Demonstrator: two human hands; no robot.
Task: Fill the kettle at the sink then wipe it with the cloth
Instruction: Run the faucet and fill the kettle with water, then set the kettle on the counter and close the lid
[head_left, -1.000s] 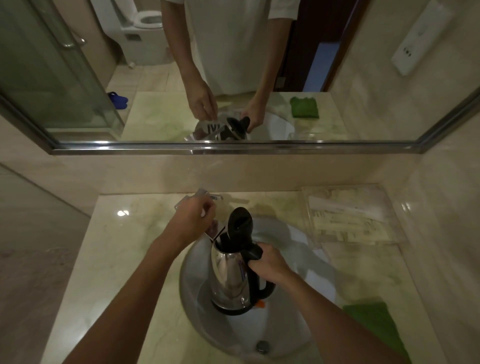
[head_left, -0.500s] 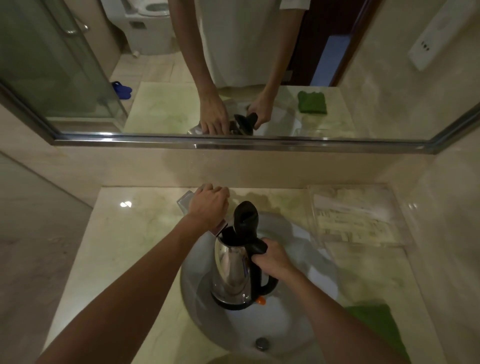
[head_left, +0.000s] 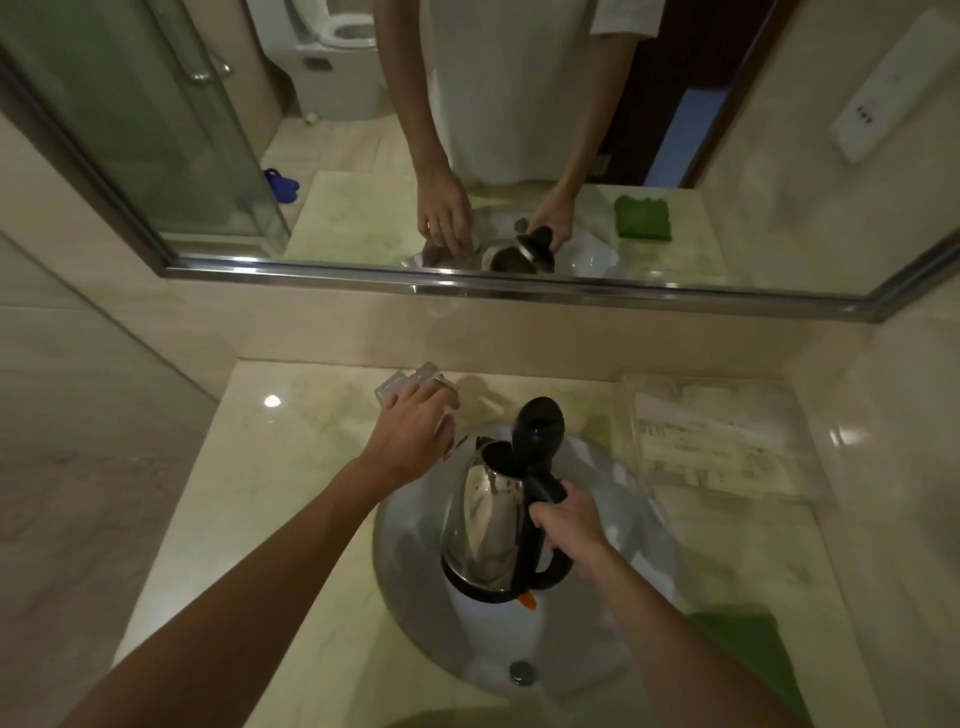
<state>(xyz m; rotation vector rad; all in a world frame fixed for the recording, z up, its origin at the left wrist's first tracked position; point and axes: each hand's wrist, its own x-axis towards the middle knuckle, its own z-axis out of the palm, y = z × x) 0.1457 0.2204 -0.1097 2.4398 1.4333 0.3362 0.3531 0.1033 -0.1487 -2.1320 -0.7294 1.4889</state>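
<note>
A steel kettle (head_left: 480, 525) with a black handle stands upright in the round sink basin (head_left: 410, 587), its black lid (head_left: 537, 428) flipped open. My right hand (head_left: 569, 525) grips the kettle's handle. My left hand (head_left: 413, 434) rests on the chrome tap lever (head_left: 408, 382) at the basin's back left, fingers laid over it; the spout below is mostly hidden by the hand. No stream of water is visible. A green cloth (head_left: 753, 649) lies on the counter at the front right, partly behind my right forearm.
The marble counter (head_left: 291, 467) runs around the basin, with a wall close on the left. A clear tray (head_left: 722, 441) holding packets sits at the back right. A mirror (head_left: 519, 130) spans the wall above. The drain (head_left: 522, 670) is at the basin's front.
My left hand slid back from the spout by the kettle's mouth and now lies over the tap lever. The kettle stays in the basin, and the camera has tilted slightly.
</note>
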